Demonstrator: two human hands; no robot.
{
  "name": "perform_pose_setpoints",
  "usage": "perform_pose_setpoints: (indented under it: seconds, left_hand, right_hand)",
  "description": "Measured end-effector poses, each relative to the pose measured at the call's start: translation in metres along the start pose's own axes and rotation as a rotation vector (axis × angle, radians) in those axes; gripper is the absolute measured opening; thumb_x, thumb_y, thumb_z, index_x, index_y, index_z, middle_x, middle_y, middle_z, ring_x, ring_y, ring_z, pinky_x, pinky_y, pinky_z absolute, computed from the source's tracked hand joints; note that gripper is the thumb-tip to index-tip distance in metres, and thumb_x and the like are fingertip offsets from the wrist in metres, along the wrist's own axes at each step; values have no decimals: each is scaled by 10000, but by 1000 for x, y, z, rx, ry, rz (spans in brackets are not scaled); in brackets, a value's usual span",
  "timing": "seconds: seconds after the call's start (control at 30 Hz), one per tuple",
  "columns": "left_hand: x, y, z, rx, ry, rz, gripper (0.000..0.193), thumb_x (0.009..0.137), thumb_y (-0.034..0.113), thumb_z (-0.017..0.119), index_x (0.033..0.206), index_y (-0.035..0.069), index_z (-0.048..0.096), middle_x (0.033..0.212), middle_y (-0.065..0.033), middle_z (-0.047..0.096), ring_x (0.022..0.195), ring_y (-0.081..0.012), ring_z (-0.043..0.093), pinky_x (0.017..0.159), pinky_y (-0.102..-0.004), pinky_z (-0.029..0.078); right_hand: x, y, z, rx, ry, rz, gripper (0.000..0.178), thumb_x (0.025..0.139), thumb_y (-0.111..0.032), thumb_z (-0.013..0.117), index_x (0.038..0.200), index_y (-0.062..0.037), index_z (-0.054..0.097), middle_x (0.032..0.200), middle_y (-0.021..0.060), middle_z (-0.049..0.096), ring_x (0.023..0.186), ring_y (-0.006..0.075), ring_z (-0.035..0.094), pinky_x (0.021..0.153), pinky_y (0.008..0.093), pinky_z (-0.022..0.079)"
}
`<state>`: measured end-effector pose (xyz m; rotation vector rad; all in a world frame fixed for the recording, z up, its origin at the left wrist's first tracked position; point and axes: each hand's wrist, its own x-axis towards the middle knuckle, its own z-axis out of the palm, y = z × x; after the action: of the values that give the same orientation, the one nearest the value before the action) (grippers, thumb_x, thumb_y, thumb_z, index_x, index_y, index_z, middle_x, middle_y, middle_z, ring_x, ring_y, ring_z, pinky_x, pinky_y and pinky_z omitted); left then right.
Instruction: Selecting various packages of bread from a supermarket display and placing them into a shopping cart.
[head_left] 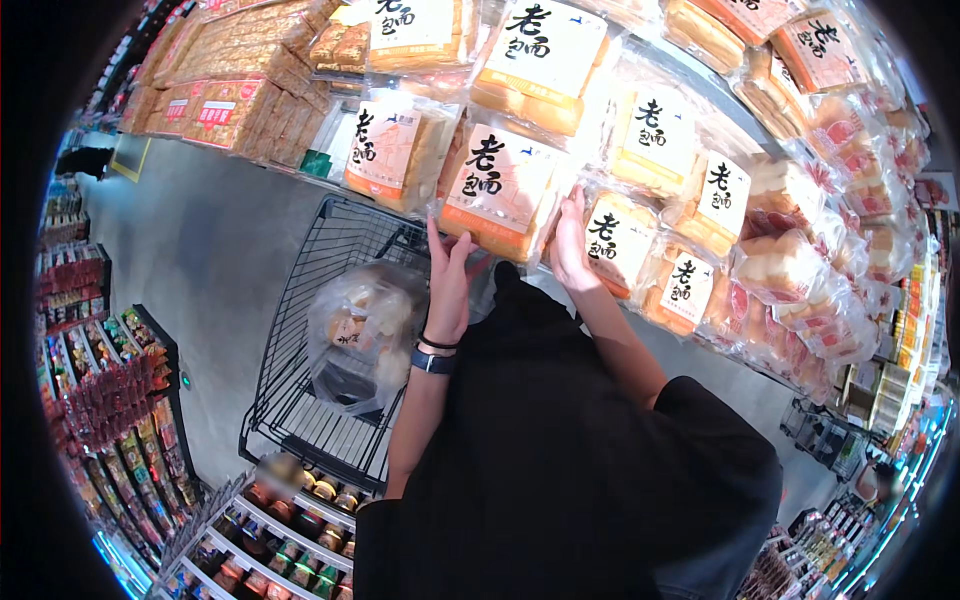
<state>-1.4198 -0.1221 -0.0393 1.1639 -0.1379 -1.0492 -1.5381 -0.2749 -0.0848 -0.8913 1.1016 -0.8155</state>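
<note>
Nearest the camera, a black sleeve and torso fill the lower middle of the view, and both forearms are raised from it toward a bread shelf overhead. The left hand, banded at the wrist by a dark strap, is held open with fingers spread upward; its fingertips are pressed against the lower edge of a bagged loaf with a white label. The right hand is laid flat against the same loaf's right edge — so the bag is braced between two open palms rather than clenched. The loaf sits in the front row of the shelf, tilted outward, touching neighbouring loaves on both sides.

Just left of the left forearm a black wire shopping cart is seen, with a clear plastic bag of rolls resting in its basket. The cart's near rim lies close to a low rack of jars at the lower edge.

Farther left, a stretch of grey floor is left open between the cart and a snack rack — the widest free room in view. Beyond, more packaged bread crowds the shelf to the upper rim.
</note>
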Motion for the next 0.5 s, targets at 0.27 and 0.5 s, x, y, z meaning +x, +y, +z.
perform_pose_setpoints:
  seconds: [0.27, 0.5]
  left_hand:
    - [-4, 1, 9, 76, 9, 34, 699, 1071, 189, 525, 1645, 175, 126, 1264, -38, 518, 1092, -126, 548, 991, -432, 527]
    - [-9, 3, 14, 73, -47, 5, 651, 1078, 179, 508, 1625, 180, 154, 1385, -57, 467, 1162, -138, 536, 1002, -444, 534]
  right_hand:
    - [8, 15, -1, 223, -30, -6, 686, 1073, -214, 413, 1632, 16, 90, 1691, 168, 185, 1543, 251, 244, 1255, 371, 217]
    - [15, 26, 1, 447, -56, 9, 719, 1077, -268, 410, 1645, -19, 45, 1727, 135, 60, 1591, 227, 98, 1286, 356, 118]
